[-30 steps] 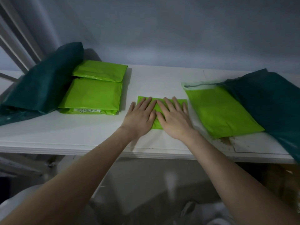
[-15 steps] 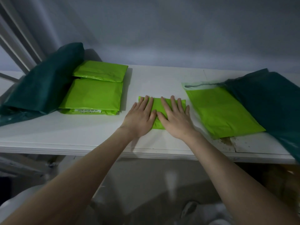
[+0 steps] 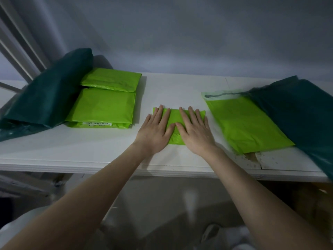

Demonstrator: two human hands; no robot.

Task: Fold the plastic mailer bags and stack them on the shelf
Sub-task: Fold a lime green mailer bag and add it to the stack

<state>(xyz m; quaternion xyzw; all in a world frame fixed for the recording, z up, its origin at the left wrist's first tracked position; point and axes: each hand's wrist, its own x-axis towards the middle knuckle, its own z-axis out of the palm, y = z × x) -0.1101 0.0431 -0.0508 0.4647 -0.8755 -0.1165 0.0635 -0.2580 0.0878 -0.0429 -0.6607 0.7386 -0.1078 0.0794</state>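
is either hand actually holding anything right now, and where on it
Nothing is gripped. The left hand and right hand lie flat with straight fingers, pressing down on the top of the folded green mailer.

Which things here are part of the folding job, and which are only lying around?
Part of the job:
- folded green mailer, pressed flat by left hand and right hand
- unfolded green mailer
- near stack of folded mailers
- far stack
- white shelf

Lying around:
- dark green bag, left
- dark green bag, right

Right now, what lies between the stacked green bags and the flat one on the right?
In the head view, a small folded mailer under both flat hands, left hand and right hand.
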